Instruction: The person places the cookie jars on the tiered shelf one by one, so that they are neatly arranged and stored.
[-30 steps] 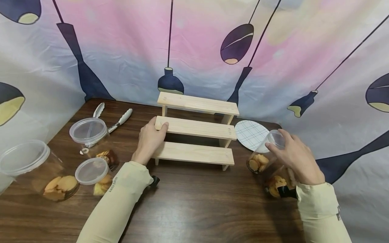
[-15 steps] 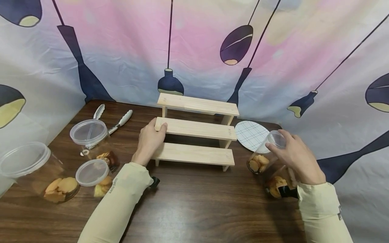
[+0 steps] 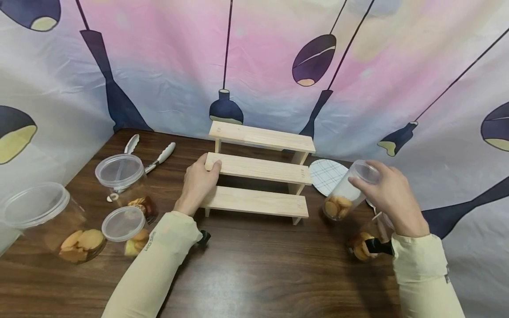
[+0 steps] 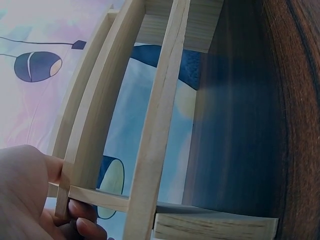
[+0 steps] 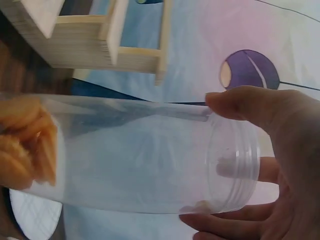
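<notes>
At frame right, the right hand [image 3: 393, 194] gripped a clear jar [image 3: 345, 194] — long axis slanting, top toward upper right — above a probably similar, half-hidden second jar [image 3: 360, 246], while the left hand [image 3: 197, 183] pinched the central wooden stand [image 3: 260, 169].

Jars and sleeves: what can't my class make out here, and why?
- Held jar, base: right wrist view, cut off by left edge.
- Jar beside the right sleeve, top: head view, partly behind right hand.
- Lettering on that sleeve: head view, too small.

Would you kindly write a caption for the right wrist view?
Right hand holding a clear cylindrical plastic jar of golden cookies.
</notes>
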`<act>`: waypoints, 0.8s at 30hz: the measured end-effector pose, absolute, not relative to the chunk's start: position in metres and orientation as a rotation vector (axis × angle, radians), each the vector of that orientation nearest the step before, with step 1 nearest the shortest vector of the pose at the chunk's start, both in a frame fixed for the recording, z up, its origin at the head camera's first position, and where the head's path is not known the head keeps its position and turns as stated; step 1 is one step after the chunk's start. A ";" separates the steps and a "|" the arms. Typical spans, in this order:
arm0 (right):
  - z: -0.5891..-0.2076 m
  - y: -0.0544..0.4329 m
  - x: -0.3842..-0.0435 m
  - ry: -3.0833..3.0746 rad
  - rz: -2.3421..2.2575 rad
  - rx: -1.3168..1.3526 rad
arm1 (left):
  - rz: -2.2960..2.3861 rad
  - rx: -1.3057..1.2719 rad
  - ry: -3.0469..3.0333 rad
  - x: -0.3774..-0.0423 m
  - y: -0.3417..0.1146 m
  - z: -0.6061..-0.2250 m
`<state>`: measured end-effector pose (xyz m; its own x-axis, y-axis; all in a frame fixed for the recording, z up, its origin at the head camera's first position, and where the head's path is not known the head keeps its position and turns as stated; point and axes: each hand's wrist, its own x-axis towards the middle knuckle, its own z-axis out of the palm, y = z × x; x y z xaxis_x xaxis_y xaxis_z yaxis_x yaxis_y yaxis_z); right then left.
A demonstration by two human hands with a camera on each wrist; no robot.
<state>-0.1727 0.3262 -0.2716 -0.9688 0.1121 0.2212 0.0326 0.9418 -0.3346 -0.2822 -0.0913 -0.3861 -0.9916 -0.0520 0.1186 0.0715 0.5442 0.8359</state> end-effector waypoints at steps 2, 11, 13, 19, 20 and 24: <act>-0.265 0.325 -0.173 -2.814 0.493 -0.120 | -1.442 -0.012 -2.648 -0.282 -0.092 -0.386; -0.243 0.311 -0.184 -2.522 0.598 -0.182 | -1.431 -0.009 -2.655 -0.282 -0.093 -0.386; -0.238 0.305 -0.187 -2.470 0.637 -0.199 | -1.423 -0.011 -2.657 -0.282 -0.093 -0.385; -0.227 0.285 -0.200 -2.318 0.728 -0.267 | -1.444 -0.015 -2.656 -0.281 -0.091 -0.386; -0.225 0.281 -0.203 -2.289 0.746 -0.271 | -1.448 -0.015 -2.651 -0.280 -0.090 -0.386; -0.216 0.265 -0.217 -2.203 0.834 -0.264 | -1.438 -0.016 -2.639 -0.281 -0.091 -0.387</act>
